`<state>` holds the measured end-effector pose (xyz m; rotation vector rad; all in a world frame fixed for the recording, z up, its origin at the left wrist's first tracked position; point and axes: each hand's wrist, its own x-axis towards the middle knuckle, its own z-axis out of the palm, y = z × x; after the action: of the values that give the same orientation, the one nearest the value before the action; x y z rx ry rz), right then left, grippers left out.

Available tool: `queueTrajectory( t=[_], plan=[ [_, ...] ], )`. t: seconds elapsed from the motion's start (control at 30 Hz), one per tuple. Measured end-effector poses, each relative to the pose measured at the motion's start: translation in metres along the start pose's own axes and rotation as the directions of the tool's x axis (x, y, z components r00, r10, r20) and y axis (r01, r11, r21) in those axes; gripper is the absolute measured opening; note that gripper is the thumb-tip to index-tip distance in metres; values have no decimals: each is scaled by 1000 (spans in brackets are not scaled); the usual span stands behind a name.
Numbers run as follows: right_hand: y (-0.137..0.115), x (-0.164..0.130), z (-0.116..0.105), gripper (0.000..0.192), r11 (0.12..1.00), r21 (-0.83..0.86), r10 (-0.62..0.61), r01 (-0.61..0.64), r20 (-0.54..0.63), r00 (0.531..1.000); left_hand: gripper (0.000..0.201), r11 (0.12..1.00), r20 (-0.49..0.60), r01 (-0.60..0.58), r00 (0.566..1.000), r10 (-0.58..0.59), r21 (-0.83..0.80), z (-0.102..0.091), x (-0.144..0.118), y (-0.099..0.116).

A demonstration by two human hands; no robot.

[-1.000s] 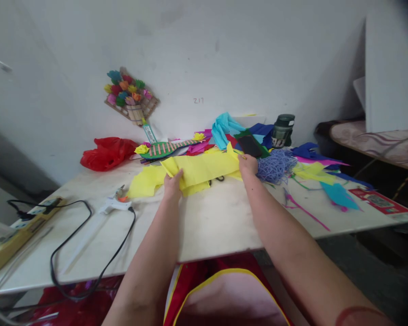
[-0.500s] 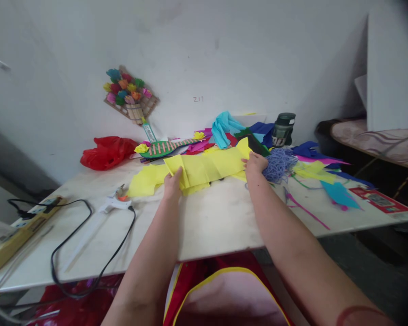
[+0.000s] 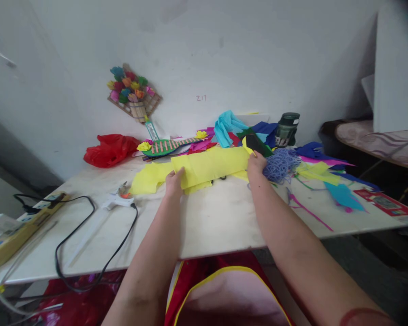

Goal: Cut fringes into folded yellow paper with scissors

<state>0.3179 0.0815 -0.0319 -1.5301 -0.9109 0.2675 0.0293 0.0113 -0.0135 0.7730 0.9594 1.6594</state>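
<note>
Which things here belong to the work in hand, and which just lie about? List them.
In hand:
yellow paper strip, held in the left grip and right grip
probably the loose yellow paper, partly hidden by it

Apparently just lying about, untouched:
red bag
glue gun
power strip
dark green cup

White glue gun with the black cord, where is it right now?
In the head view, the white glue gun lies on the pale tabletop at the left, between the yellowish power strip and the person's left hand.
</note>
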Motion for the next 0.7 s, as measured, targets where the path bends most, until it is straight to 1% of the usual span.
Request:
queueTrajectory(
  t=[0.1,0.17,0.2,0.23,0.3,0.37,0.43,0.47,0.5,0.57,0.63,0.7],
  plan=[
    [-4,-7,-3,45,996,-93,-9,9,-7,1000,12,1000,-2,11,1000,-11,6,0,0,-1],
    [-12,-15,-7,46,977,-206,-58,59,11,998,11,1000,9,18,1000,-18,1,1,-1,-1],
    [-17,-20,-9,47,962,-254,-104,102,5,995,11,1000,12,25,1000,-25,-1,1,-1,-1],
    [-22,-24,-12,47,948,-295,-130,119,-17,991,11,999,11,34,999,-34,-2,1,-1,-1],
    [-33,-33,-17,44,922,-366,-148,130,-22,989,11,998,-11,58,998,-58,0,1,0,-1],
    [-43,-40,-18,38,896,-419,-163,146,-5,987,12,996,-44,88,995,-87,1,2,2,-1],
    [-50,-47,-16,34,866,-436,-233,245,81,969,14,994,-77,110,991,-110,0,2,3,0],
    [-53,-50,-14,33,844,-426,-294,326,141,945,14,993,-90,118,989,-118,0,2,3,1],
    [-56,-54,-11,32,817,-401,-363,415,203,910,14,992,-100,125,987,-125,1,3,3,1],
    [-62,-65,-5,30,756,-305,-482,579,339,808,12,990,-110,138,984,-138,-4,4,3,2],
    [-68,-77,0,30,697,-201,-566,688,435,700,12,989,-86,149,985,-151,-21,4,3,3],
    [-74,-90,4,29,654,-144,-598,743,503,624,13,987,-42,155,987,-156,-45,4,2,3]
  ],
)
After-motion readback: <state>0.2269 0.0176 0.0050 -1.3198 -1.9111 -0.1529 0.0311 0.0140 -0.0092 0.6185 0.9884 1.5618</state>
